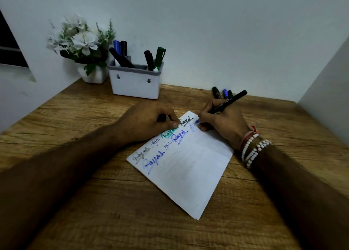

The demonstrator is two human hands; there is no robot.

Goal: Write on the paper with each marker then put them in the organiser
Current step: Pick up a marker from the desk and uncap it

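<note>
My right hand pinches a black-bodied pen between thumb and fingers, its blue tip touching the paper near the sheet's far corner, just in front of my knuckles. My left hand lies across from it on the sheet's far left edge, fingers curled and pressed together around something small and dark, which I judge to be this pen's cap; I cannot tell for sure.

Between my two hands and trailing back toward me along the left edge run several written words in black, green and blue, so I judge a good part of the writing is done. The organiser stands well beyond my left hand against the wall, beside a pot of flowers, and already holds markers in both compartments: blue and black ones on the left, a black and a green one on the right.

Just behind my right hand, a few loose markers lie on the table. Those look yet to be written with and put away, along with the one I hold.
</note>
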